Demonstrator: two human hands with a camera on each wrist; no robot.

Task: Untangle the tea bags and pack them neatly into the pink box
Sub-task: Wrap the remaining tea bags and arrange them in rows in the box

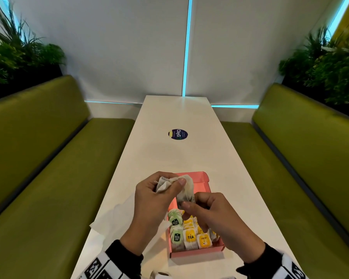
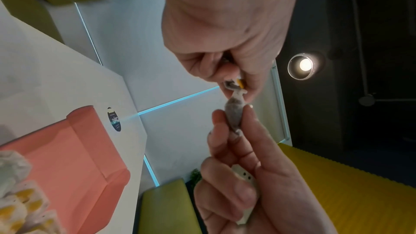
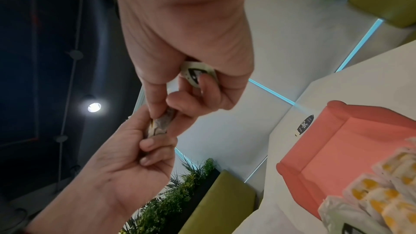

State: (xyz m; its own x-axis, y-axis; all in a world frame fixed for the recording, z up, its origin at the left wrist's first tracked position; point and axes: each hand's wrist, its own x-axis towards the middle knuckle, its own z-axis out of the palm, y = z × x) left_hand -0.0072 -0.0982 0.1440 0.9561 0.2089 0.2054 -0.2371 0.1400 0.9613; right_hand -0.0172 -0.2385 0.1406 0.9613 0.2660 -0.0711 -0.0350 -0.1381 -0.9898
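Note:
The open pink box (image 1: 197, 253) lies on the white table (image 1: 179, 158); its near half holds rows of packed tea bags (image 1: 190, 237) with green and yellow tags. Above the box's far half, my left hand (image 1: 170, 184) grips a small bunch of tea bags (image 1: 163, 183). One tea bag (image 1: 186, 190) hangs from that bunch, and my right hand (image 1: 189, 204) pinches its lower end. In the left wrist view the same tea bag (image 2: 234, 113) stretches between both hands. My right hand (image 3: 164, 111) also keeps a white tag (image 3: 198, 73) curled in its fingers.
A crumpled white paper (image 1: 117, 214) lies left of the box. A round dark sticker (image 1: 177, 134) sits mid-table. Green benches (image 1: 48, 168) run along both sides, with plants behind them.

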